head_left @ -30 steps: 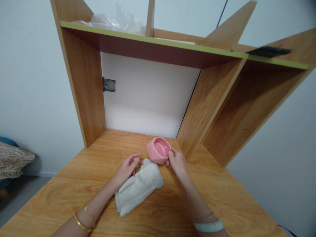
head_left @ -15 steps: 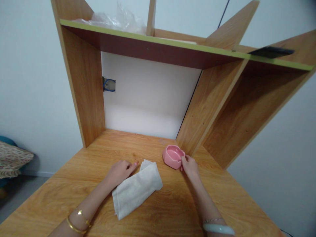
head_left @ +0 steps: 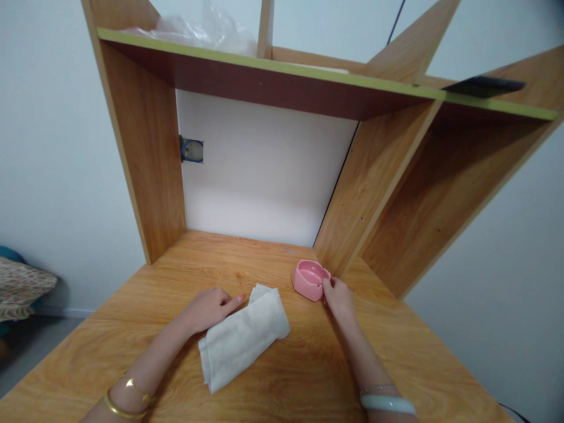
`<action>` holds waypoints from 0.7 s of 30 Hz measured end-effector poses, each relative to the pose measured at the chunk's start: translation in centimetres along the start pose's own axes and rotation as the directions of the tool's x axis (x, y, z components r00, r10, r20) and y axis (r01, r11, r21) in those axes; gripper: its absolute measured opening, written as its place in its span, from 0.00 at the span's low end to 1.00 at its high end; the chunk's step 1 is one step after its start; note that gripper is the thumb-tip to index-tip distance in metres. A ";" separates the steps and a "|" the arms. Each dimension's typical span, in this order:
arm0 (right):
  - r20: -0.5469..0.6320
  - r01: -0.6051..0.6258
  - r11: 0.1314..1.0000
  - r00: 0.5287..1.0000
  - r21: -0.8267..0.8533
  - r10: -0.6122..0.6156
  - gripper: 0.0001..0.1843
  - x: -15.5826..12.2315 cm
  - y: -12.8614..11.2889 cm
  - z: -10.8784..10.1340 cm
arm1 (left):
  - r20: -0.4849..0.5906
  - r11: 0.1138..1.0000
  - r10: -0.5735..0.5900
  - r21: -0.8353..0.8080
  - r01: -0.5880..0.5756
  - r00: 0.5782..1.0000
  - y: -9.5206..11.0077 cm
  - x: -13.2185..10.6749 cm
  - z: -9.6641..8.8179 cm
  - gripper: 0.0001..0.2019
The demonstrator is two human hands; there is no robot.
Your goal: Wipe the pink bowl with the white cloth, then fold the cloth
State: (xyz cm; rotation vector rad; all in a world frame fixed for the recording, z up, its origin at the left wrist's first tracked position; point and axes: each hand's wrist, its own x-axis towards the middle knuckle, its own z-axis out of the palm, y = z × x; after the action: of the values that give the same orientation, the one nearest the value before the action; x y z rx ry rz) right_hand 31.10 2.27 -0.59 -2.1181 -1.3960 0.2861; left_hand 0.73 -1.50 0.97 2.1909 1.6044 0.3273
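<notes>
A pink ashtray with angular sides and notches in its rim rests on the wooden desk near the upright panel. My right hand pinches its right edge, thumb over the rim. Left of it lies a folded whitish cloth, flat on the desk. My left hand rests beside the cloth's upper left edge, thumb stretched out toward it and holding nothing; its other fingers are curled and partly hidden behind the knuckles.
A shelf with a green edge spans above the desk, carrying a clear plastic bag and a dark flat object. Wooden side panels flank the white back panel, which has an exposed socket box.
The view has shifted slightly. My left hand has drawn back a little to the left, and the right hand still grips the ashtray, nearly in the same place.
</notes>
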 end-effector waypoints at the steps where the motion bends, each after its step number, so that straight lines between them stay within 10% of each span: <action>1: -0.002 -0.007 1.000 1.000 -0.024 0.007 0.22 -0.2 -0.1 -0.1 | 0.006 1.000 0.020 -0.004 -0.020 1.000 -0.1 0.0 0.0 0.29; 7: -0.119 -0.016 0.971 0.993 -0.237 -0.013 0.25 -1.8 -1.4 -0.9 | 0.021 0.993 0.099 -0.062 -0.098 0.995 -0.6 0.0 0.5 0.27; 11: -0.135 0.282 0.942 0.942 -0.181 -0.308 0.21 -2.9 -2.8 -0.4 | 0.095 0.967 0.161 -0.215 -0.137 0.982 -0.1 -0.5 0.5 0.25; 17: 0.034 0.677 0.728 0.730 0.107 -0.683 0.19 -5.7 -5.3 0.9 | 0.192 0.828 0.170 -0.560 -0.034 0.967 -0.1 -0.1 1.0 0.24; 21: 0.110 0.816 0.511 0.501 0.270 -0.858 0.22 -8.1 -7.1 0.1 | 0.141 0.533 0.043 -0.841 0.097 0.989 -0.3 0.4 1.5 0.19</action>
State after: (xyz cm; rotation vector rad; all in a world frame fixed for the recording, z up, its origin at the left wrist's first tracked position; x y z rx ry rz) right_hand 22.11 -2.88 2.37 -1.0298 -2.2674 0.2396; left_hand 1.21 -1.36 -0.46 1.3609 1.0258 0.7420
